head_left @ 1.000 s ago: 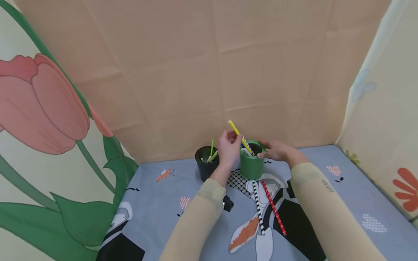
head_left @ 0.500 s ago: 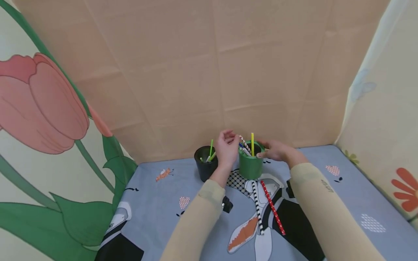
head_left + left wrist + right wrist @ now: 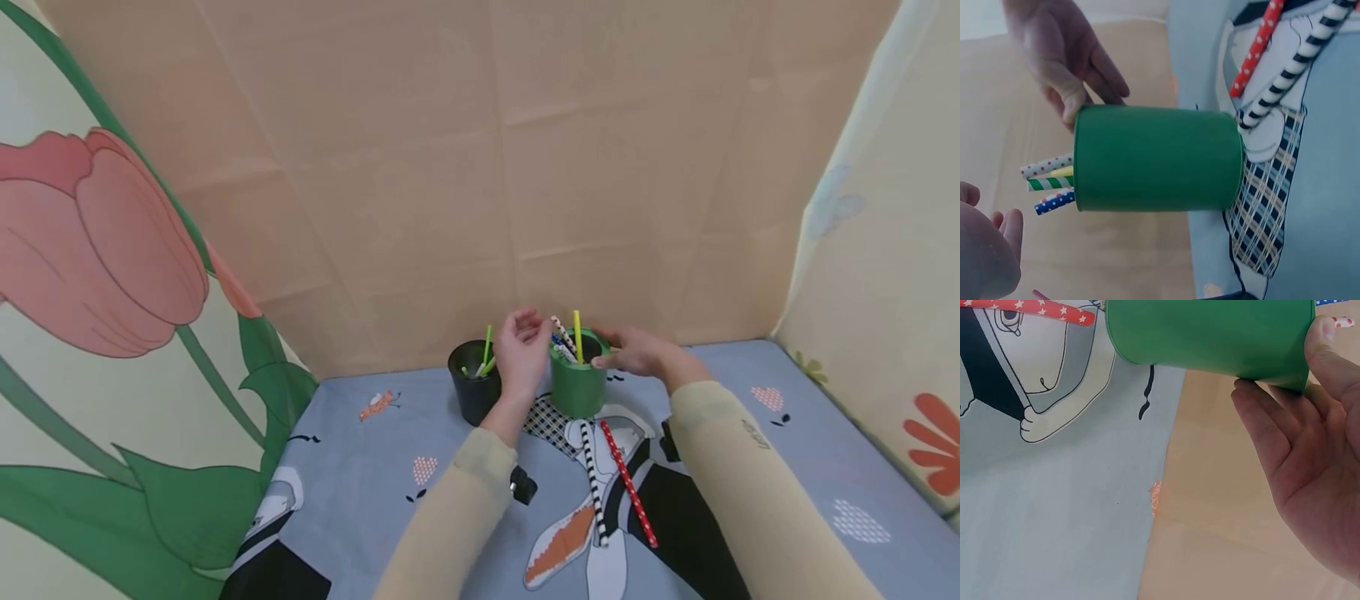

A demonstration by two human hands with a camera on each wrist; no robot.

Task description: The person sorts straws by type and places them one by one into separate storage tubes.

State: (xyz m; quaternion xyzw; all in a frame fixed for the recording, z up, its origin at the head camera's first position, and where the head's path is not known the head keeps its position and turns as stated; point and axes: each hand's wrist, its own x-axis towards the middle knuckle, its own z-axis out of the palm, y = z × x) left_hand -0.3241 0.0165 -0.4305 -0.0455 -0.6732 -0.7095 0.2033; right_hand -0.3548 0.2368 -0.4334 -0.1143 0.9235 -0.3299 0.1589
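From the head view my right hand pinches the rim of the green cup standing on the bed near the back wall, while my left hand hangs relaxed and empty between it and the black cup, so a careless pull could tip the straws; from the left wrist view the cup has 2 loose straws lying just in front, leaving little room there; from the right wrist view my thumb presses the rim, with open bed to the side.

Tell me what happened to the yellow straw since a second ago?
The left hand let go of the yellow paper straw, which went from slanting in its fingers to standing inside the green round cup. The right hand kept steadying the cup's rim. The striped and red straws on the cloth stayed put.
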